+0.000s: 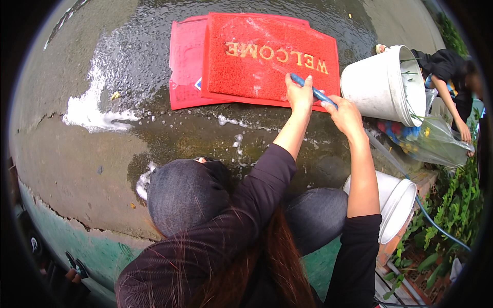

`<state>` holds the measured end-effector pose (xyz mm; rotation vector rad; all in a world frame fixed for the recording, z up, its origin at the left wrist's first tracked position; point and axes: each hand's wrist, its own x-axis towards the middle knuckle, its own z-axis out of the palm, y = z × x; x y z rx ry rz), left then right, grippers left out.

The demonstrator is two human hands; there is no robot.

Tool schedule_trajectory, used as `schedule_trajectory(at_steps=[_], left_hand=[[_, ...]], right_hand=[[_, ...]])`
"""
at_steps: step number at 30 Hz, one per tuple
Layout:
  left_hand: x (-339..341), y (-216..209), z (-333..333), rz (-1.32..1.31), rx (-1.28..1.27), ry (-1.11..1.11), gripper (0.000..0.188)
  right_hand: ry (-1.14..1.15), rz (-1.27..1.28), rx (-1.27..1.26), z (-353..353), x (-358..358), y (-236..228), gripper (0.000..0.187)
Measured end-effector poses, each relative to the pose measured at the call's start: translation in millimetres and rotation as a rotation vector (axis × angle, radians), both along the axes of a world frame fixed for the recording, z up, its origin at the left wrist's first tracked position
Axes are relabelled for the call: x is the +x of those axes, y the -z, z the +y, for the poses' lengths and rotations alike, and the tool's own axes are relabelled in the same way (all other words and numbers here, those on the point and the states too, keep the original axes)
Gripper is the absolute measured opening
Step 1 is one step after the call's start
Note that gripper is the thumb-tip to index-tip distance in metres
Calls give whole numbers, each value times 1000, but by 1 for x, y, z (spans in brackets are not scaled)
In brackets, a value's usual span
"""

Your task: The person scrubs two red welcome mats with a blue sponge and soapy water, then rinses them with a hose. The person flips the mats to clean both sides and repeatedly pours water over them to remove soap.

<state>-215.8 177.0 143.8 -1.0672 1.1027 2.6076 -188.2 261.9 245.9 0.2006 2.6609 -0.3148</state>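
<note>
Head view: left hand (299, 95) and right hand (345, 114) both closed around a blue flexible rubber hose (314, 92), its nozzle end just past the left fist, over a red coarse-pile doormat (257, 56) on wet, soapy concrete (169, 133). The hose likely handles light, pliant and slippery; best gripped near the nozzle.

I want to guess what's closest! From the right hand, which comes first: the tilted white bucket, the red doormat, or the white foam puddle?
From the right hand:
1. Red doormat, just beside it, to the left.
2. Tilted white bucket, up to the right.
3. White foam puddle, far left on the wet concrete.
</note>
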Motion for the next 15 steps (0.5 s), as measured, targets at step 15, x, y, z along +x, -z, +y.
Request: schedule_trajectory(at_steps=[15], left_hand=[[-11, 22, -16, 149, -21, 125, 76]], right_hand=[[-27, 2, -63, -6, 1, -1, 29]])
